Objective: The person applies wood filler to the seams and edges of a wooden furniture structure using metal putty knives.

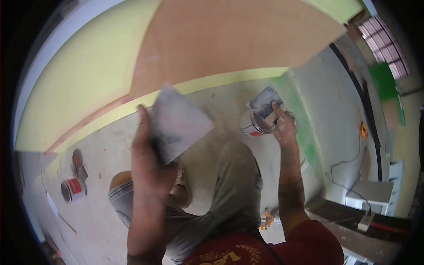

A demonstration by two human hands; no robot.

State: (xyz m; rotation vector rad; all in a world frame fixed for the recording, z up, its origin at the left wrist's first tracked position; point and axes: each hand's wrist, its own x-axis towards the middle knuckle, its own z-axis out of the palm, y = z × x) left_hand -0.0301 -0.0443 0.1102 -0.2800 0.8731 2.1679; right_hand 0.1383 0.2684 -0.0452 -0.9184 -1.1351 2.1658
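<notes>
Pale yellow wall (84, 62) with a broad tan patch (229, 39) curves above a grey, marked floor (110, 232), stretched by a round wide lens. A person in grey trousers (229, 181) crouches close to the wall, which seems to bring both hands low and near it.

The left hand (152, 161), blurred, grips a smeared, squarish pale plate (181, 126), its thumb raised beside one edge and its fingers mostly hidden. The plate's broad face is turned to the camera, perhaps so that it works as a handheld palette.

The right hand (282, 126) pinches a dark, flat blade (265, 104), thumb across its face, probably to steady it. This blade appears over a can with a red label (254, 126); whether they touch, I cannot tell. That can stands within the right hand's reach, likely for convenience. Another can (74, 190) sits well apart, at far left.
</notes>
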